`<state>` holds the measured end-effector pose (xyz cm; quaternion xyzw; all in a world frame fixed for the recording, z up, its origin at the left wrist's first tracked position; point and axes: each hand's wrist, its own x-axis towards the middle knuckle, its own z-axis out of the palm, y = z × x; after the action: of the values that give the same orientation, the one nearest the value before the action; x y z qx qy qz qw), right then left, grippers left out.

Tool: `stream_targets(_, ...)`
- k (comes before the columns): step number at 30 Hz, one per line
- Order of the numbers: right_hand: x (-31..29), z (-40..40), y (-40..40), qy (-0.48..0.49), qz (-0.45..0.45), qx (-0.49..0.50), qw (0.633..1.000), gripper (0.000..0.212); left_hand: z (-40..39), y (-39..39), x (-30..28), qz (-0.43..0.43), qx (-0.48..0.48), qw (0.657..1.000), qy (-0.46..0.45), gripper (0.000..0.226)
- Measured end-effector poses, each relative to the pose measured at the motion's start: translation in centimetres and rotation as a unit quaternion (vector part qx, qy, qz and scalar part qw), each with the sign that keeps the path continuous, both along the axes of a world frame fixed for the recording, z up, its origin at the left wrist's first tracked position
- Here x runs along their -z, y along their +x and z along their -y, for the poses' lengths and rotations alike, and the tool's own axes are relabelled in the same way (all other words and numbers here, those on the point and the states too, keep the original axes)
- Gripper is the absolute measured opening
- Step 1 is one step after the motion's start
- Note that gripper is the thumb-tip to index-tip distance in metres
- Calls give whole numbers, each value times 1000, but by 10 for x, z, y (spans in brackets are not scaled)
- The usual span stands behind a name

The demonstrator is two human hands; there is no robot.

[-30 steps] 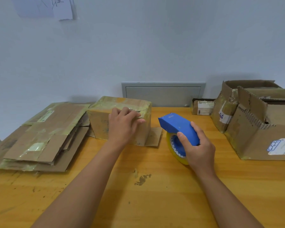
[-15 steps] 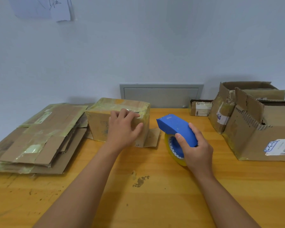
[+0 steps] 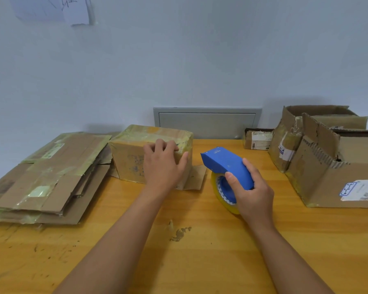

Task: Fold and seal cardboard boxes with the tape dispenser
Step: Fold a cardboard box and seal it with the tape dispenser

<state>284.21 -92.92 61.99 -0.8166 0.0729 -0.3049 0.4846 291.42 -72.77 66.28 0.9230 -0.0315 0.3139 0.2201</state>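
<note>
A scuffed, stained orange-yellow wooden table (image 3: pixel 200 262) stands against a plain pale wall (image 3: pixel 179 60). Just above the table's far edge a grey metal panel (image 3: pixel 207 123) is set in the wall. High above the table's left end hangs a sheet of paper (image 3: pixel 57 8). The light is soft and even.

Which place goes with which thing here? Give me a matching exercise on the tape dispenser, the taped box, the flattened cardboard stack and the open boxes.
Things:
1. tape dispenser
2. taped box
3. flattened cardboard stack
4. open boxes

Places or states:
A. at the table's right side, flaps up
B. under the left hand, near the wall
C. gripped by the right hand, roll resting on the table
D. lying at the table's left side

Pairs: 1-C, 2-B, 3-D, 4-A
</note>
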Motion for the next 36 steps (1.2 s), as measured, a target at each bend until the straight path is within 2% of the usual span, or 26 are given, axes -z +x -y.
stream_targets(6,1,1,0,-1,2,3,1000,76,-6,-2,-7,-15,58,998,37,18)
stream_targets(12,2,0,0,6,11,10,1000,69,-7,0,-16,-77,27,995,65,34)
stream_targets(16,1,0,-2,16,19,14,1000,73,-4,2,-18,-56,43,995,69,22)
stream_targets(20,0,1,-1,32,23,17,999,73,-22,1,-27,-83,43,990,102,13)
stream_targets(24,2,0,0,23,21,16,999,71,-20,0,-28,-102,39,985,136,37)
stream_targets(28,1,-2,-2,22,26,15,999,75,-10,4,-26,-70,56,994,68,21)
stream_targets(31,1,0,-1,31,28,16,999,74,-8,3,-25,-83,93,989,77,14)
stream_targets(36,1,-1,-1,32,27,16,999,74,-3,2,-22,-62,82,983,151,36)
